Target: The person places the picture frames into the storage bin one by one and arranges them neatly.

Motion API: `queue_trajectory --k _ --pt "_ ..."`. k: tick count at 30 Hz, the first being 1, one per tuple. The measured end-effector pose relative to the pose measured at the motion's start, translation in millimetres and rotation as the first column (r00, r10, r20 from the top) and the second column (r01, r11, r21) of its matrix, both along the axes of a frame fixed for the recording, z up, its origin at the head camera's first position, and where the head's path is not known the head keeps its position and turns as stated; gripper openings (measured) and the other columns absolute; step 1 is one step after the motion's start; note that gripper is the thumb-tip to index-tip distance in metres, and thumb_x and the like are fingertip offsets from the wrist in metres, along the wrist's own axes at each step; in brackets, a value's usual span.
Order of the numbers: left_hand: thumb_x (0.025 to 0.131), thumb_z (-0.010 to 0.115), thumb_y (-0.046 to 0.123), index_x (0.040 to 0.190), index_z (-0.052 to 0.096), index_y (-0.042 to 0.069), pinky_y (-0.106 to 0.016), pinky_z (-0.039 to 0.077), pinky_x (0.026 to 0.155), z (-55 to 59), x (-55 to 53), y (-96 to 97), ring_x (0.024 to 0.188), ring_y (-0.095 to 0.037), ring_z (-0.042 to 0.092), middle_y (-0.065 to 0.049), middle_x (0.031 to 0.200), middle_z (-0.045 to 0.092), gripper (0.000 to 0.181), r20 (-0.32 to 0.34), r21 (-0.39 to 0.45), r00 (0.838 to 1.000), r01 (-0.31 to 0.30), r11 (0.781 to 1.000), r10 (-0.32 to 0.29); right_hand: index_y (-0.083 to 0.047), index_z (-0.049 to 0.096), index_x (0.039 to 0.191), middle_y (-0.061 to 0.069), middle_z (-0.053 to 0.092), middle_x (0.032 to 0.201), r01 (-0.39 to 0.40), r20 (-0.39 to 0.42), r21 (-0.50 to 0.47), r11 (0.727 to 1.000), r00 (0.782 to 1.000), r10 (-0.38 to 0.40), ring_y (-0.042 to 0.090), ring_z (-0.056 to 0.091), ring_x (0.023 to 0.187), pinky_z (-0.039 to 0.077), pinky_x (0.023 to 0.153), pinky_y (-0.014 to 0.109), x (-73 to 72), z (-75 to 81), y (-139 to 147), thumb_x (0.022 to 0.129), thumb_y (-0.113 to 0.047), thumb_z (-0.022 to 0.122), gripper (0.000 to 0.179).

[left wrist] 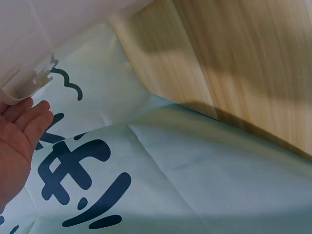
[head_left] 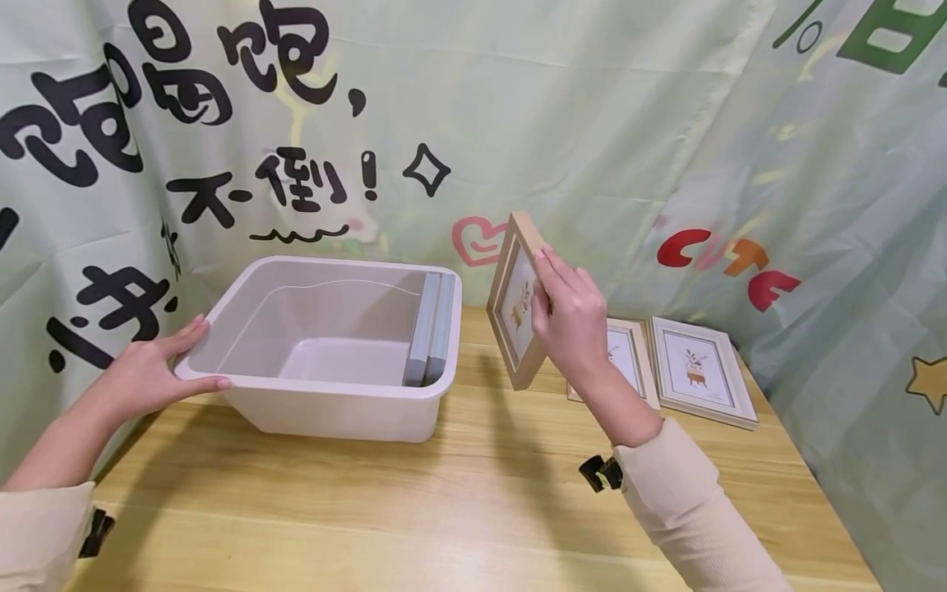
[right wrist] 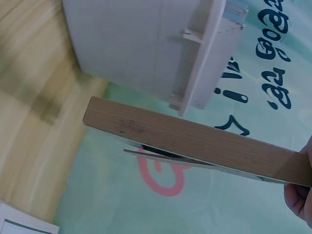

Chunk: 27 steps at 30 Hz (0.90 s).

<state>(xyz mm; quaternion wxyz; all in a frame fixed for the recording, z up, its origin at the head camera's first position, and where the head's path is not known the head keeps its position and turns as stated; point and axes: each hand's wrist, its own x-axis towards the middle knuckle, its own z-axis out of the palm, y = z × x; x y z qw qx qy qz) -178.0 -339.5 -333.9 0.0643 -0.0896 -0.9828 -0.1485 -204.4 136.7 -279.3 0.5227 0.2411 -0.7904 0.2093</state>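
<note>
My right hand (head_left: 573, 316) grips a light-wood picture frame (head_left: 520, 300) by its upper right edge and holds it upright above the table. In the right wrist view the frame's wooden edge (right wrist: 195, 136) crosses the middle, and a thin back flap (right wrist: 165, 157) stands slightly off it. At the left, my left hand (head_left: 151, 366) holds the rim of a pale plastic bin (head_left: 333, 407), thumb over the near side. Two grey-blue frames (head_left: 431, 329) stand on edge inside the bin, against its right wall. The left wrist view shows the left fingers (left wrist: 29, 119) under the rim.
On the table (head_left: 444, 510), right of the bin, lie a wooden picture frame (head_left: 629, 362), partly behind my right arm, and a whitish picture frame (head_left: 703, 370). A printed cloth (head_left: 562, 123) hangs behind the table and down both sides.
</note>
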Motion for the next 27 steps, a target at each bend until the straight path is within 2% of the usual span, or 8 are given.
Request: queue_trajectory --k 3,11,17,27 --pt "0.07 0.075 0.048 0.14 0.03 -0.003 -0.06 0.043 0.075 0.2 0.4 0.1 0.107 -0.061 0.044 -0.027 0.143 0.03 0.098 -0.003 -0.003 1.0 0.001 1.0 -0.001 0.01 0.067 0.102 0.025 0.067 0.104 -0.004 -0.013 -0.029 1.0 1.0 0.004 0.035 0.059 0.064 0.038 0.054 0.035 -0.1 4.8 -3.6 0.077 0.012 0.056 0.028" --pt "0.07 0.075 0.048 0.141 0.029 -0.002 -0.062 0.042 0.077 0.0 1.3 0.7 0.109 -0.061 0.042 -0.027 0.144 0.029 0.098 0.0 0.005 1.0 0.002 1.0 -0.002 0.009 0.067 0.103 0.024 0.067 0.104 -0.006 -0.018 -0.074 0.997 1.0 0.004 0.034 0.056 0.061 0.038 0.053 0.035 2.7 13.3 -10.4 0.077 0.012 0.056 0.028" --pt "0.069 0.076 0.047 0.14 0.031 -0.002 -0.062 0.042 0.077 -0.8 1.2 0.8 0.109 -0.06 0.042 -0.026 0.143 0.03 0.098 -0.013 0.011 1.0 0.008 1.0 -0.007 0.008 0.069 0.101 0.022 0.069 0.102 -0.011 -0.054 -0.111 0.994 0.999 0.005 0.033 0.052 0.057 0.032 0.051 0.033 2.7 27.3 -16.1 0.079 0.013 0.053 0.027" --pt "0.069 0.075 0.048 0.14 0.031 -0.002 -0.062 0.042 0.077 -1.1 1.0 0.2 0.109 -0.06 0.042 -0.026 0.143 0.03 0.098 -0.016 0.004 1.0 0.006 1.0 -0.006 0.008 0.069 0.1 0.02 0.069 0.102 -0.013 -0.095 -0.155 0.988 0.995 -0.002 0.032 0.067 0.08 0.037 0.057 0.036 5.8 61.6 -35.4 0.081 0.012 0.048 0.028"
